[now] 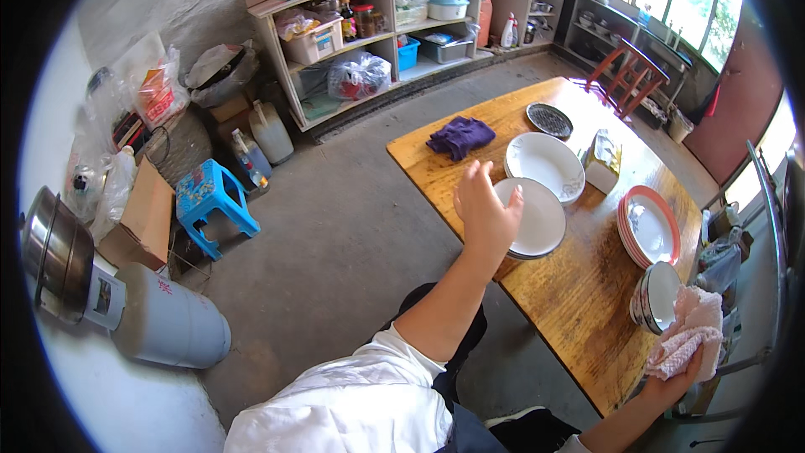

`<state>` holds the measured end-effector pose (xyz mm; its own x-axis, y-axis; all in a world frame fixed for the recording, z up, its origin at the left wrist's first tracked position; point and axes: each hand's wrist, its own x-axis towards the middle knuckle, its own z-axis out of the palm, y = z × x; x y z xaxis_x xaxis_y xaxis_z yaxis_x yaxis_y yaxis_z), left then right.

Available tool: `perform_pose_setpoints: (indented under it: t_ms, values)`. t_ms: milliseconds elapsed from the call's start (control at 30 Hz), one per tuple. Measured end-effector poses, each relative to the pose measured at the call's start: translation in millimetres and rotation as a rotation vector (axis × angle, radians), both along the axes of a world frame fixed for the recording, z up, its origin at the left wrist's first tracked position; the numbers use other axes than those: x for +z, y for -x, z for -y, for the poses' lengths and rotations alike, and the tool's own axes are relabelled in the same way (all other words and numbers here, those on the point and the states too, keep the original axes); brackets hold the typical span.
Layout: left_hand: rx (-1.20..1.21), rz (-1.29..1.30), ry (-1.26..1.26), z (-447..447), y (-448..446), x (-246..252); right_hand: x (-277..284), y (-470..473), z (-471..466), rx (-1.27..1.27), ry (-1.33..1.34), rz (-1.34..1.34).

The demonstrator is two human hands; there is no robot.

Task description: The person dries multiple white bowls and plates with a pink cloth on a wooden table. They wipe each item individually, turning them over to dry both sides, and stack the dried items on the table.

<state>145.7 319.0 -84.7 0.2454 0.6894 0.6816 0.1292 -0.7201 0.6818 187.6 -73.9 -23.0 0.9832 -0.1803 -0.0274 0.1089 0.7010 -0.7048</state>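
My left hand is raised at the left rim of a stack of white dishes, thumb and fingers spread with nothing between them. Whether it touches the rim, I cannot tell. A crumpled pink terry cloth is bunched in my right hand, beside a stack of small patterned bowls at the table's near right. Red-rimmed dishes stand stacked just beyond those bowls. Larger white dishes with a leaf pattern sit behind the stack by my left hand. All rest on the wooden table.
A purple cloth, a dark round tray and a tissue box lie farther back on the table. Beyond it stands a red wooden chair. Leftward are a blue plastic stool, a gas cylinder and shelves.
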Motion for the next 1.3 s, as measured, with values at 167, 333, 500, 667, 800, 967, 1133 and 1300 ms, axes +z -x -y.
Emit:
perform_pose_setpoints:
  t_ms: [167, 333, 500, 667, 800, 967, 1133, 1300]
  values:
    - [-0.157, 0.033, 0.263, -15, -12, -18, -1, 7, -9, 0.043, -0.081, -0.039]
    - [-0.462, 0.046, 0.848, -26, -10, -24, -9, 8, -10, 0.184, -0.023, 0.046]
    - [-0.520, -0.122, 0.851, -29, -13, -25, -12, 10, -2, 0.182, 0.000, 0.048]
    - [-0.428, -0.242, 0.730, -29, -7, -15, -13, 11, 0, 0.179, 0.011, 0.045]
    - [-0.365, -0.340, 0.535, -19, 6, 16, -6, 16, -7, 0.112, -0.047, -0.032]
    - [-0.465, -0.068, 0.495, -10, 13, 32, -7, 19, -12, 0.139, -0.039, -0.024]
    - [-0.578, 0.245, 0.342, 31, 45, 88, -7, 31, -26, 0.254, -0.064, 0.005]
    - [-0.754, 0.430, 0.084, 94, 54, 95, 3, 67, -86, 0.695, -0.060, 0.177]
